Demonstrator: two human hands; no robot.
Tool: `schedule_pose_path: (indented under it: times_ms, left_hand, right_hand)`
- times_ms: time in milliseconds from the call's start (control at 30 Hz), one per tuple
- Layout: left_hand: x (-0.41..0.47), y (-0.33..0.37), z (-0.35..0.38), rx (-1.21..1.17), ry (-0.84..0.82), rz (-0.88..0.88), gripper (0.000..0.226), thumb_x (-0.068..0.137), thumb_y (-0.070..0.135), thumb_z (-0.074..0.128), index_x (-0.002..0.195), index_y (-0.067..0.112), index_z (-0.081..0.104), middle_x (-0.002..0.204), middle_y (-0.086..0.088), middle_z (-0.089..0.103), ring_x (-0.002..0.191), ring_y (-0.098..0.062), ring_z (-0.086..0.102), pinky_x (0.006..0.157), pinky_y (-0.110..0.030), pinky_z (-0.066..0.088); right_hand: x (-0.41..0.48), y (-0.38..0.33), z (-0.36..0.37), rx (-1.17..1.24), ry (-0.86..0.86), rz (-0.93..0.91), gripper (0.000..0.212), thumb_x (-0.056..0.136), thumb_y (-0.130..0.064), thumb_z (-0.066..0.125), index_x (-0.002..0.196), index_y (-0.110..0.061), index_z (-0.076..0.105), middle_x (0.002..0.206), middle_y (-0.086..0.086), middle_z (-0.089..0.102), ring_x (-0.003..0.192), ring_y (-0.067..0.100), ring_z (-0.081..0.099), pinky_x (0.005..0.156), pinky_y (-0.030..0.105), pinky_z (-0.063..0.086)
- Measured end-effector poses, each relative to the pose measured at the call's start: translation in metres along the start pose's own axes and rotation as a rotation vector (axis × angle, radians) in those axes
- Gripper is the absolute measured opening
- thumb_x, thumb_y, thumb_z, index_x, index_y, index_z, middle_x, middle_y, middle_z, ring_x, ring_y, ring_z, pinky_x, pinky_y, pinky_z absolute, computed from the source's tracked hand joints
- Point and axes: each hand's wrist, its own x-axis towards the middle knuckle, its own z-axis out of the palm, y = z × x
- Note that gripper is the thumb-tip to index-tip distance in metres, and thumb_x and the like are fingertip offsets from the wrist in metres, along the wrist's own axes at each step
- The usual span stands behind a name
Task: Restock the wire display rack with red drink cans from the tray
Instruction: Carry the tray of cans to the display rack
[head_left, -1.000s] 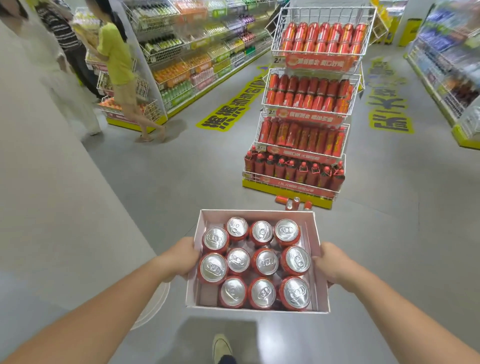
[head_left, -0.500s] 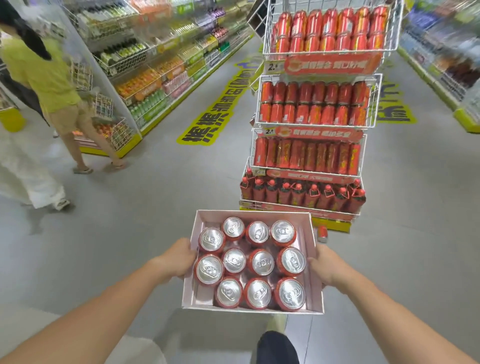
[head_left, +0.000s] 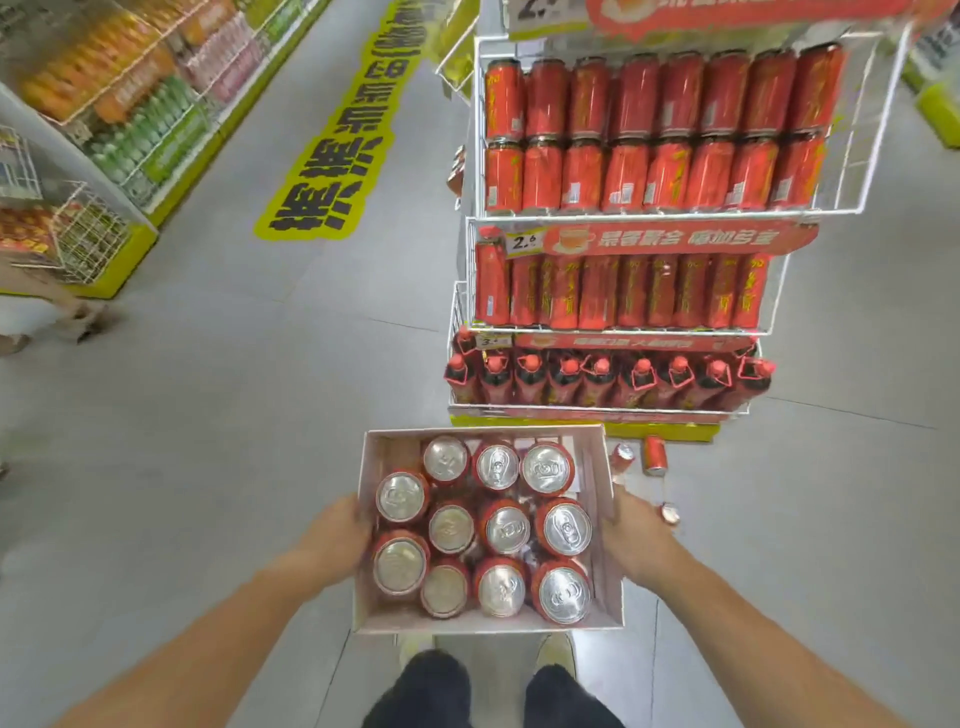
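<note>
I carry a shallow white cardboard tray (head_left: 608, 525) in front of me at waist height. Several red drink cans (head_left: 505, 527) stand upright in it, silver tops showing. My left hand (head_left: 335, 535) grips the tray's left wall and my right hand (head_left: 631, 535) grips its right wall. Right ahead stands the white wire display rack (head_left: 878, 130). Its upper tiers hold rows of red cans (head_left: 639, 135), and its bottom tier holds red-capped bottles (head_left: 602, 379). The tray's far edge is close to the rack's yellow base.
A few loose red cans (head_left: 653, 454) lie on the grey floor by the rack's base, just right of the tray. A stocked shelf unit (head_left: 130, 119) lines the left, with a person's feet (head_left: 78, 322) beside it. A yellow floor sticker (head_left: 337, 156) runs up the aisle.
I have walked closer to the rack with the tray; the rack now fills the upper view and its top tier is out of frame. The people at left have slid out of view.
</note>
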Motion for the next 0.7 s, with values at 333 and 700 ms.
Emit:
schedule_pose_path:
  times_ms: [333, 700]
  left_hand:
    - [0.247, -0.042, 0.033, 0.148, -0.169, 0.033, 0.045, 0.101, 0.046, 0.040, 0.088, 0.011, 0.065, 0.088, -0.010, 0.072, 0.083, -0.030, 0.069, 0.075, -0.039, 0.054]
    - [0.457, -0.158, 0.157, 0.147, -0.193, 0.006, 0.023, 0.101, 0.028, 0.047, 0.092, 0.018, 0.065, 0.089, -0.004, 0.072, 0.087, -0.027, 0.068, 0.074, -0.037, 0.054]
  right_hand:
    - [0.182, 0.035, 0.095, 0.202, -0.005, 0.187, 0.014, 0.103, -0.028, 0.050, 0.093, -0.038, 0.053, 0.091, -0.020, 0.060, 0.079, -0.005, 0.055, 0.064, 0.005, 0.038]
    - [0.383, 0.145, 0.229, 0.101, -0.038, 0.240, 0.020, 0.087, -0.035, 0.045, 0.100, -0.024, 0.055, 0.110, 0.006, 0.070, 0.102, 0.030, 0.065, 0.088, 0.040, 0.052]
